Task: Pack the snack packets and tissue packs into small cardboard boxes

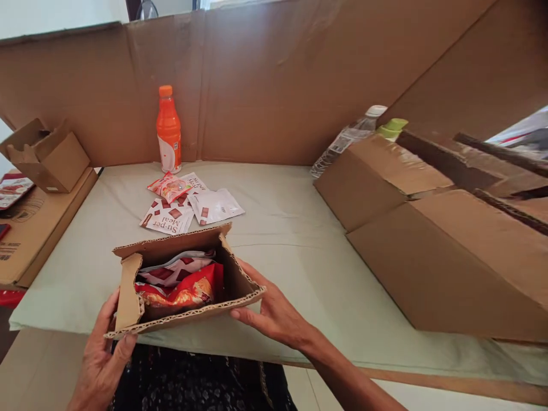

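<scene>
Between my two hands is a small open-topped cardboard box (184, 321), tilted toward me near the table's front edge. My left hand (103, 357) grips its left end, thumb on the near wall. My right hand (274, 314) is closed around the right end, thumb along the near side and fingers behind. Inside the box lie a red snack packet (197, 288) and a white sachet with brown squares (175, 268). Beyond the box, several similar white sachets (218, 206) lie on the table, with a small red and clear snack packet (169, 187) on top.
An orange bottle (169, 134) stands against the cardboard back wall (265, 91). Large cardboard boxes (428, 274) occupy the right side, with a clear plastic bottle (346, 140) leaning behind them. At left, a small open box (55, 160) sits on a larger carton (47, 228).
</scene>
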A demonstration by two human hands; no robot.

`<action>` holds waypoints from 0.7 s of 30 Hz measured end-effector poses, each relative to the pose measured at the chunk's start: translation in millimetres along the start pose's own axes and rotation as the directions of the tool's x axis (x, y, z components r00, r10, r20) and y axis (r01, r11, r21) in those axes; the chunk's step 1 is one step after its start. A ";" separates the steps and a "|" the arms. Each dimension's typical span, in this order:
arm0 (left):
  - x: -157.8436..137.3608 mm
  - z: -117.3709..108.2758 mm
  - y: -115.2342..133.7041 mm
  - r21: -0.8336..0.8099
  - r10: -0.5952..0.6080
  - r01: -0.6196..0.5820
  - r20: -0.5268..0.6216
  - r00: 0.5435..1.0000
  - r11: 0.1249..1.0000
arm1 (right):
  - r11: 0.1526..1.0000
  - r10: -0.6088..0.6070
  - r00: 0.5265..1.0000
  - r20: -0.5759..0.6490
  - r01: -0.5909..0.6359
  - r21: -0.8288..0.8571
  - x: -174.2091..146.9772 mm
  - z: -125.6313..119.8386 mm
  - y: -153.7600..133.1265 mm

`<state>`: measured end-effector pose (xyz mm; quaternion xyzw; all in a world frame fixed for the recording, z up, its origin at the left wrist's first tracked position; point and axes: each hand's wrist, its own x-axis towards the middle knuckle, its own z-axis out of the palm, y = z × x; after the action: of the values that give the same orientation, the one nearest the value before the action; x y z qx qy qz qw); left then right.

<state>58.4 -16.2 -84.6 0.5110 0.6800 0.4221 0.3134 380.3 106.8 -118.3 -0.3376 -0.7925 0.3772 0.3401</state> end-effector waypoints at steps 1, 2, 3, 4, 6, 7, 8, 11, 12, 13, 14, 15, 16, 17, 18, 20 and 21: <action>2.7 1.1 3.5 0.005 0.002 -0.002 -0.016 1.000 1.000 | 1.000 -0.018 1.000 -0.025 0.018 -0.016 2.1 0.8 -0.6; 5.7 1.3 6.5 0.022 0.018 -0.017 -0.028 0.999 1.000 | 0.998 -0.035 0.998 -0.050 0.033 -0.048 2.6 -0.2 -1.2; 8.5 1.3 8.8 0.043 0.049 -0.047 -0.036 0.998 0.998 | 0.995 -0.055 0.995 -0.079 0.047 -0.093 1.7 -2.4 -2.0; 11.3 1.3 10.4 0.069 0.097 -0.094 -0.041 0.994 0.993 | 0.987 -0.079 0.991 -0.110 0.063 -0.146 -0.3 -5.5 -3.0; 16.8 2.0 13.1 0.141 0.222 -0.218 -0.010 0.975 0.966 | 0.961 -0.142 0.978 -0.152 0.100 -0.258 -5.3 -12.0 -6.2; 19.8 2.8 15.0 0.176 0.287 -0.287 0.028 0.958 0.942 | 0.944 -0.178 0.972 -0.153 0.124 -0.307 -7.4 -14.9 -8.1; 23.0 3.8 17.6 0.205 0.339 -0.347 0.072 0.938 0.915 | 0.926 -0.210 0.967 -0.143 0.150 -0.348 -9.0 -17.2 -10.1; 33.2 7.1 28.8 0.269 0.419 -0.431 0.104 0.902 0.861 | 0.886 -0.249 0.963 -0.099 0.185 -0.426 -10.0 -21.3 -14.7; 36.3 8.1 32.8 0.283 0.427 -0.432 0.081 0.901 0.856 | 0.877 -0.253 0.963 -0.094 0.187 -0.443 -8.9 -22.7 -15.5; 38.9 9.1 36.5 0.292 0.425 -0.421 0.052 0.904 0.859 | 0.869 -0.259 0.961 -0.095 0.189 -0.456 -7.0 -24.5 -16.1; 40.8 10.1 39.6 0.293 0.415 -0.403 0.025 0.910 0.867 | 0.863 -0.270 0.957 -0.104 0.193 -0.466 -4.0 -27.3 -16.6; 42.1 11.3 42.0 0.282 0.391 -0.376 0.003 0.920 0.883 | 0.861 -0.282 0.952 -0.124 0.194 -0.469 0.1 -31.1 -17.2; 42.8 12.5 43.5 0.260 0.352 -0.337 -0.013 0.936 0.905 | 0.864 -0.292 0.944 -0.152 0.192 -0.464 5.3 -35.9 -18.0; 43.1 13.9 44.3 0.229 0.307 -0.292 -0.029 0.951 0.929 | 0.872 -0.294 0.938 -0.184 0.184 -0.453 11.3 -41.4 -18.9; 42.9 15.3 44.2 0.194 0.262 -0.249 -0.046 0.964 0.949 | 0.882 -0.287 0.936 -0.204 0.175 -0.438 17.7 -47.1 -19.8; 42.0 17.6 41.9 0.138 0.199 -0.188 -0.068 0.978 0.972 | 0.894 -0.270 0.949 -0.161 0.184 -0.409 29.2 -56.9 -21.3; 41.5 18.3 40.1 0.128 0.192 -0.181 -0.072 0.979 0.975 | 0.894 -0.274 0.957 -0.097 0.216 -0.393 33.0 -59.9 -21.5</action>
<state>79.6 33.1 -56.7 0.5725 0.6659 0.4288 0.2120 404.0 144.6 -62.1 -0.3214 -0.8586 0.1449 0.3721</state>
